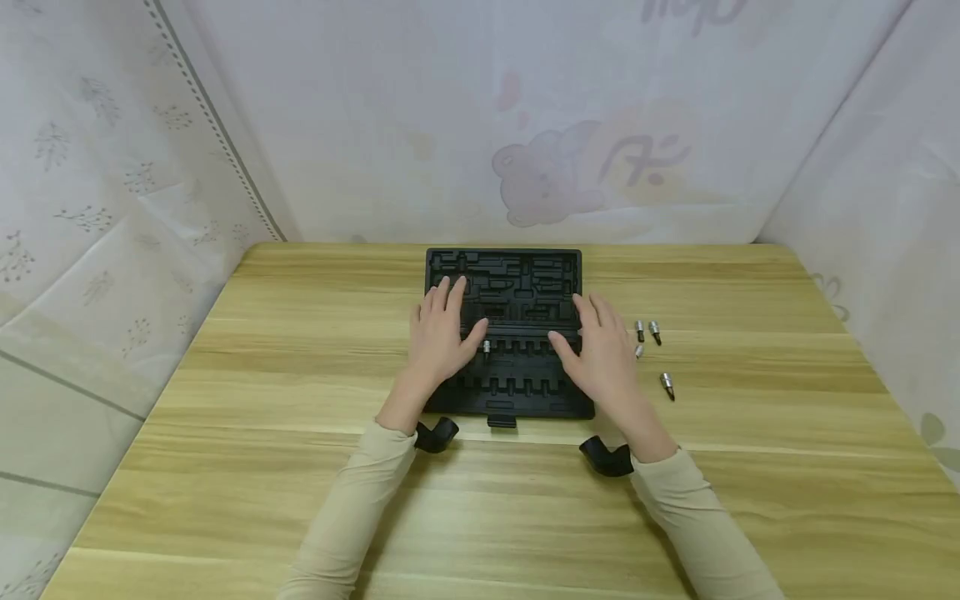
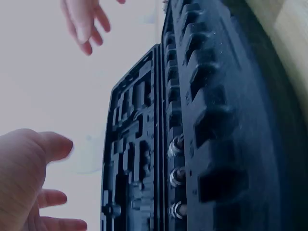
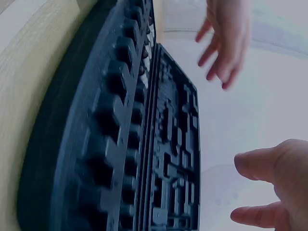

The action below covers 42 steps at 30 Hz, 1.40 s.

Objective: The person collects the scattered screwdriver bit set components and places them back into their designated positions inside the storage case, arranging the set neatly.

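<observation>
A black plastic socket case (image 1: 525, 406) lies opened flat on the table, its moulded slots facing up. My left hand (image 1: 438, 333) is over the case's left side, fingers spread and holding nothing. Over the right side is my right hand (image 1: 602, 346), also with spread fingers and nothing in them. One silver bit socket (image 1: 487, 347) shows in a slot beside my left thumb. In the left wrist view, three bit sockets, among them this bit socket (image 2: 177, 176), sit in a row along the hinge side; my left hand partly hides that row in the head view.
Several loose bit sockets lie on the wooden table (image 1: 750, 375) right of the case, including one bit socket (image 1: 667, 386) nearer the front. A latch (image 1: 502, 421) juts from the case's front edge. Black wrist mounts (image 1: 606, 457) stick out below both hands. Patterned curtains (image 1: 375, 125) surround the table.
</observation>
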Motion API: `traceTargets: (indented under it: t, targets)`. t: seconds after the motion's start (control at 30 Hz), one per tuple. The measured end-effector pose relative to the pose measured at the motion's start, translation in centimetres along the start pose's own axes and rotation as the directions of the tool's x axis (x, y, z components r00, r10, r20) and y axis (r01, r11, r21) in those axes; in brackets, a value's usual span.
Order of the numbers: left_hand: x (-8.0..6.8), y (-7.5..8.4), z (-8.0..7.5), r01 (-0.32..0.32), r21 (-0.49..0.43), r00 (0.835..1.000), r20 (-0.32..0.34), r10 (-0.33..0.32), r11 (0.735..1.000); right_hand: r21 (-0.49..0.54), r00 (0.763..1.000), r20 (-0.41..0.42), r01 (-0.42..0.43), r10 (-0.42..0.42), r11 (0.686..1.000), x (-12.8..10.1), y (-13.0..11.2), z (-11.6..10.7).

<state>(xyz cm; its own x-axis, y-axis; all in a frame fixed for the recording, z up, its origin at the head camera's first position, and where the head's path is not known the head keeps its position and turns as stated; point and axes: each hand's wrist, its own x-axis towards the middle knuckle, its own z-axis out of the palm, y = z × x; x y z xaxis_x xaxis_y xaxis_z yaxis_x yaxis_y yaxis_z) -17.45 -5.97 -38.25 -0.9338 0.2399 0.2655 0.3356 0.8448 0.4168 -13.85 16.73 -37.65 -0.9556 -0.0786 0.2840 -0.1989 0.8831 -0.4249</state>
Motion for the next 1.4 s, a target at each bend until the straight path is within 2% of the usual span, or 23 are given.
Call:
traceTargets:
  t: [0.17, 0.23, 0.33, 0.53, 0.67, 0.8, 1.0, 1.17, 1.23, 1.4]
  targets:
    - [0.1, -1.3, -0.3, 0.058, -0.094, 0.997, -0.052, -0.063, 0.994, 0.097, 0.999, -0.044, -0.010, 0.014, 0.995, -0.3, 1.3, -0.6]
    - [0.2, -2.0, -0.4, 0.094, -0.132, 0.994, -0.051, -0.101, 0.987, 0.130, 0.998, -0.042, -0.031, 0.037, 0.991, -0.5, 1.9, -1.0]
    - [0.4, -3.1, -0.6, 0.156, -0.206, 0.987, -0.013, -0.162, 0.966, 0.153, 0.998, -0.035, -0.046, 0.052, 0.987, -0.8, 2.8, -1.6]
    - [0.6, -5.4, -0.3, 0.252, -0.390, 0.967, 0.071, -0.244, 0.885, 0.177, 0.996, -0.012, -0.084, 0.088, 0.981, -1.3, 5.0, -2.0]
    - [0.9, -6.3, 0.2, 0.329, -0.479, 0.943, 0.128, -0.306, 0.814, 0.167, 0.994, -0.009, -0.109, 0.112, 0.980, -1.6, 6.1, -2.5]
    - [1.2, -6.7, 0.6, 0.394, -0.523, 0.916, 0.159, -0.368, 0.755, 0.159, 0.991, 0.007, -0.133, 0.133, 0.978, -2.0, 7.0, -3.1]
    - [1.3, -7.2, 0.9, 0.442, -0.554, 0.891, 0.178, -0.418, 0.706, 0.153, 0.984, 0.035, -0.180, 0.176, 0.972, -2.5, 8.8, -3.8]
    - [1.4, -7.5, 0.9, 0.471, -0.560, 0.876, 0.207, -0.436, 0.681, 0.111, 0.973, 0.107, -0.214, 0.203, 0.970, -2.9, 10.3, -4.4]
    - [1.4, -7.5, 0.9, 0.480, -0.552, 0.872, 0.218, -0.438, 0.682, 0.097, 0.964, 0.145, -0.237, 0.222, 0.967, -3.1, 10.7, -4.6]
    - [1.4, -7.6, 0.7, 0.512, -0.562, 0.855, 0.259, -0.450, 0.650, 0.071, 0.941, 0.209, -0.288, 0.268, 0.955, -3.4, 11.4, -4.9]
